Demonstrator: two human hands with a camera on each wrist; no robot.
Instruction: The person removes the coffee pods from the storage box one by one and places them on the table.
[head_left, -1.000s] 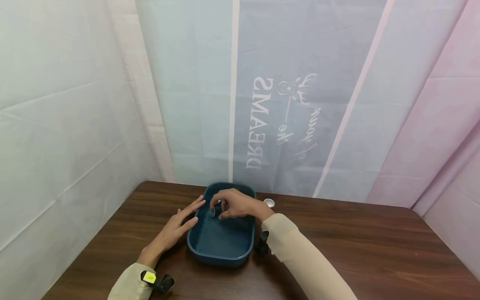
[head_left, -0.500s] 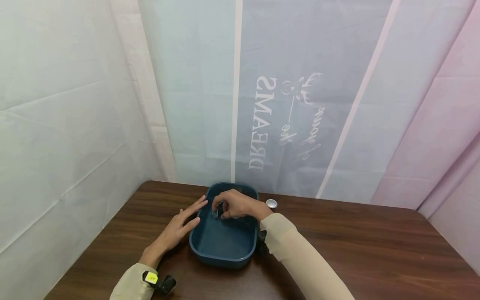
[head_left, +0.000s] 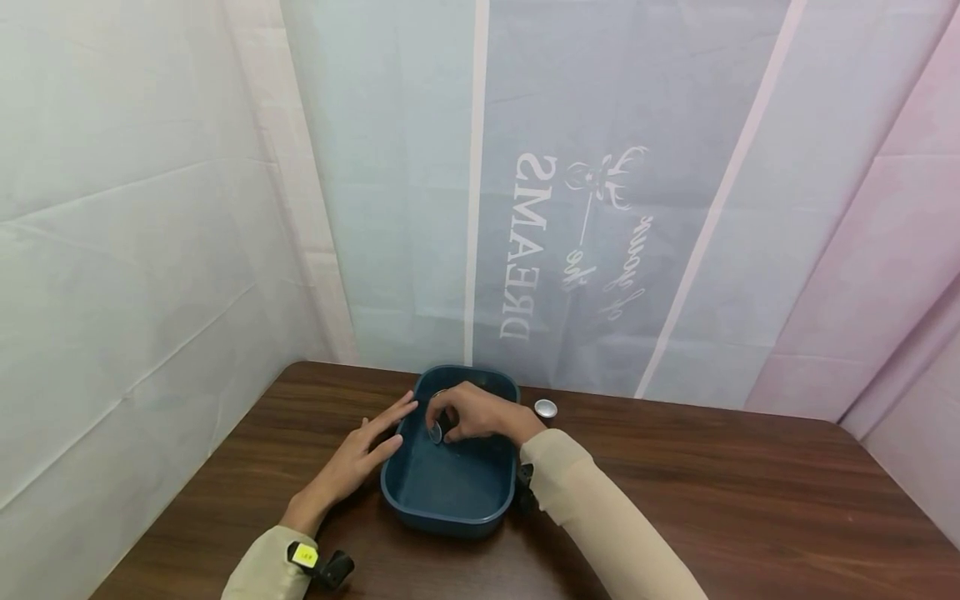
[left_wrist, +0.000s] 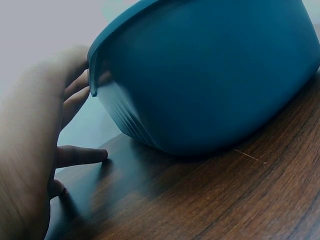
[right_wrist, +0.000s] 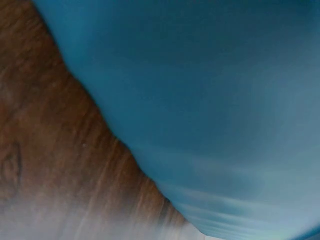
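A deep blue plastic tub [head_left: 450, 521] stands on the table in the head view. My right hand [head_left: 471, 410] reaches over its right rim and down inside. Its curled fingers and thumb hold a small dark piece with a round silvery end [head_left: 436, 432], tilted on its side; its exact kind is unclear. My left hand [head_left: 352, 458] lies along the tub's left side, fingers stretched out at the rim. In the left wrist view, some of the left fingers [left_wrist: 82, 156] reach down to the table outside the tub. Only the tub's outer wall [right_wrist: 200, 110] and table show in the right wrist view.
A small round piece with a silvery top [head_left: 546, 409] stands on the brown wooden table [head_left: 712, 492], right of the tub's far end. Behind the table's back edge hangs a printed cloth [head_left: 600, 100]. Another pale cloth [head_left: 135, 208] closes the left side.
My right hand has sunk slightly inside the tub, still holding the small silvery-ended piece. My left hand stays at the rim. The whole view has shifted a little.
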